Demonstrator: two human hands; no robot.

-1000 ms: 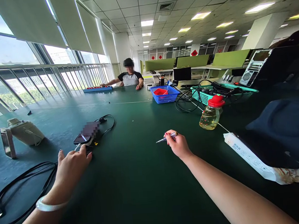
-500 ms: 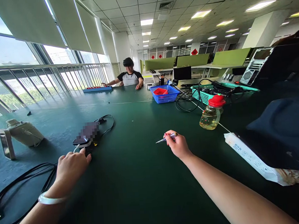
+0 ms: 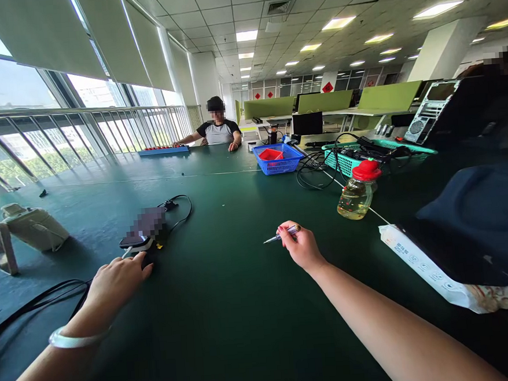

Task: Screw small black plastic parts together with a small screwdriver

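Right hand: thumb and fingers pinched on the handle of a screwdriver, held pen-fashion over the middle of the table. Shaft points left, clear of the fingers; this grip probably keeps the tip in sight and easy to steer. Tip contact with the table: cannot tell.

Left hand: palm down, fingers close together, thumb apart, just short of the phone. Whether the fingertips press or grip anything is hidden. White cord leaves the phone's near end toward this hand; likely a charging lead.

Room: bare tabletop between the hands and beyond the screwdriver up to the blue basket. Limits: black cable beside the left wrist; bottle and white pack right of the right hand; table's near edge at bottom of view.
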